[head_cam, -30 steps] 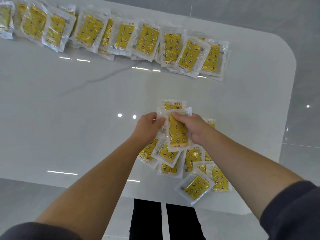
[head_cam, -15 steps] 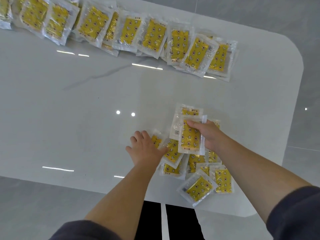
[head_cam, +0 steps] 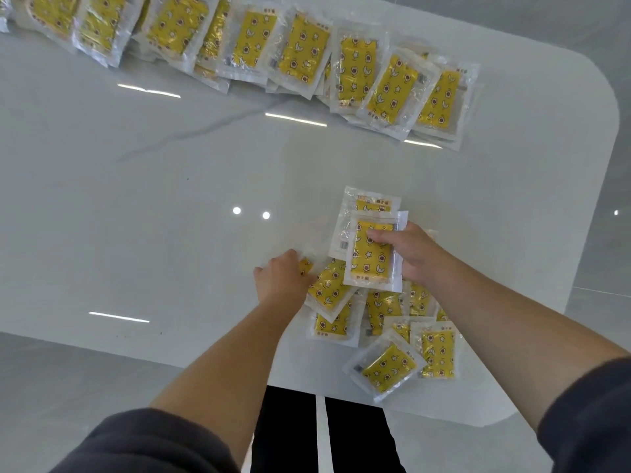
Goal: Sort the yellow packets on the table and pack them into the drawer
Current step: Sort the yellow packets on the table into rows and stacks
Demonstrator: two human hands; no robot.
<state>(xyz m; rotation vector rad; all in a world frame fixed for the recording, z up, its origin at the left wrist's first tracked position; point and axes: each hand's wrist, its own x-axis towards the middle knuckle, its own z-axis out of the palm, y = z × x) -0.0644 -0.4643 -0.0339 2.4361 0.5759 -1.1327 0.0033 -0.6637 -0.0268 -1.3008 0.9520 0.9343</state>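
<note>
My right hand point(head_cam: 415, 254) grips a small stack of yellow packets point(head_cam: 370, 259) in clear wrap, held upright just above the table. Under and around it lies a loose heap of yellow packets point(head_cam: 389, 336) near the table's front edge. My left hand point(head_cam: 281, 279) is down on the heap's left side, its fingers curled on a packet point(head_cam: 305, 266) that is mostly hidden beneath them. A long overlapping row of yellow packets point(head_cam: 300, 52) runs along the far side of the table. No drawer is in view.
The glossy white table point(head_cam: 153, 206) has a rounded corner at the far right and a front edge close to my legs. Grey floor tiles surround it. Bare tabletop lies between the far row and the near heap.
My left hand let go of the held stack, dropped to the heap's left side and closed its fingers on a packet there. My right hand kept the stack and shifted slightly right.
</note>
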